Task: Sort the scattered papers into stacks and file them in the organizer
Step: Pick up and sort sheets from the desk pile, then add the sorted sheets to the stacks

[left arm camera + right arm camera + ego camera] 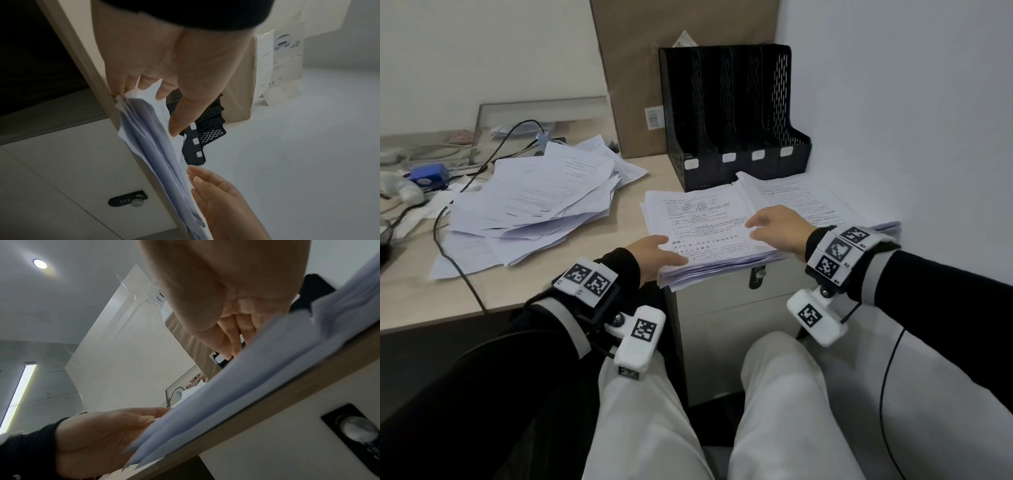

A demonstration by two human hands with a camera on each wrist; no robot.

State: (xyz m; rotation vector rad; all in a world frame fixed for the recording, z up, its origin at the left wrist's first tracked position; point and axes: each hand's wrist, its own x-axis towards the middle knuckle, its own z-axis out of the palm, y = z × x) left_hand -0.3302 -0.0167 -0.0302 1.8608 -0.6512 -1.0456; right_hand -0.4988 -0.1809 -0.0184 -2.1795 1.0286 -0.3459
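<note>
A thick stack of printed papers (705,233) lies at the desk's front edge, overhanging it a little. My left hand (657,255) grips its near left corner, thumb on top and fingers curled at the edge (131,86). My right hand (774,226) rests on the stack's right side with relaxed fingers (232,344) touching the top sheet. A second paper stack (808,202) lies to the right by the wall. A loose, scattered pile of papers (544,202) sits to the left. The black four-slot organizer (732,113) stands behind the stacks; its slots look empty.
A tall cardboard box (654,68) leans behind the organizer. Black cables (448,219) and a blue device (428,174) crowd the desk's left end. A white drawer cabinet with a lock (722,325) stands under the desk edge, in front of my knees. A wall closes off the right side.
</note>
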